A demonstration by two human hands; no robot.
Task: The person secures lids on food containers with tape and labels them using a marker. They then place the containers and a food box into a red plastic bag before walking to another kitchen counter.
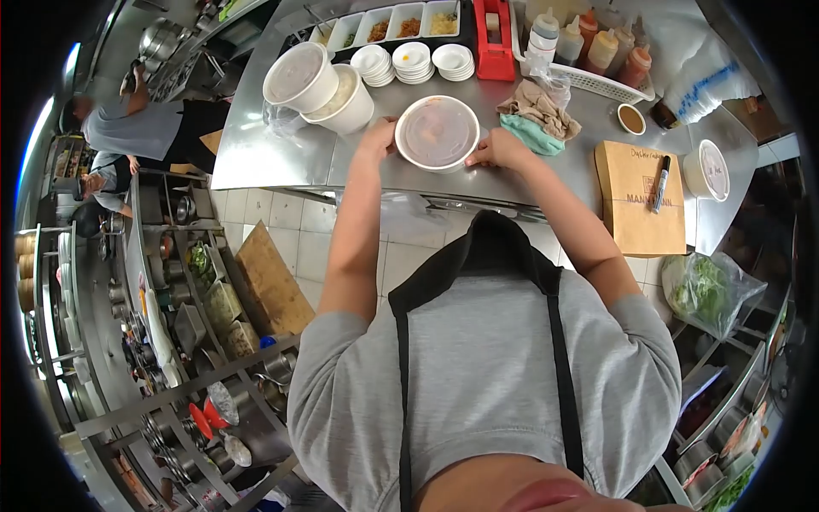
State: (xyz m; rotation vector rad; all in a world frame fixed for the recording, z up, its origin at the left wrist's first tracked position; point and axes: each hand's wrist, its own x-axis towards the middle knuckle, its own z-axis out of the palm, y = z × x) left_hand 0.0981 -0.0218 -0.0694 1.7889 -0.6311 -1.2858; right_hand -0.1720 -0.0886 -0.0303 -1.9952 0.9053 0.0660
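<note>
A round white takeout bowl (438, 134) with a translucent lid sits near the front edge of the steel table, something pale orange showing faintly through the lid. My left hand (381, 141) holds its left rim, the fingertips partly hidden by the bowl. On the opposite side, my right hand (502, 150) grips the lower right rim with thumb and fingers. To the left stand two larger white tubs, one lidded (299, 75) and one (343, 98) partly covered by it. A brown cloth (539, 109) and a green cloth (533, 135) lie just beyond my right hand.
Stacked small white dishes (413, 61), topping trays (401, 24) and a red tape dispenser (494, 38) line the back. Squeeze bottles fill a white basket (589, 81). Rightward are a paper bag (641, 200), a marker (662, 183) and another lidded tub (706, 171). Two people work at far left.
</note>
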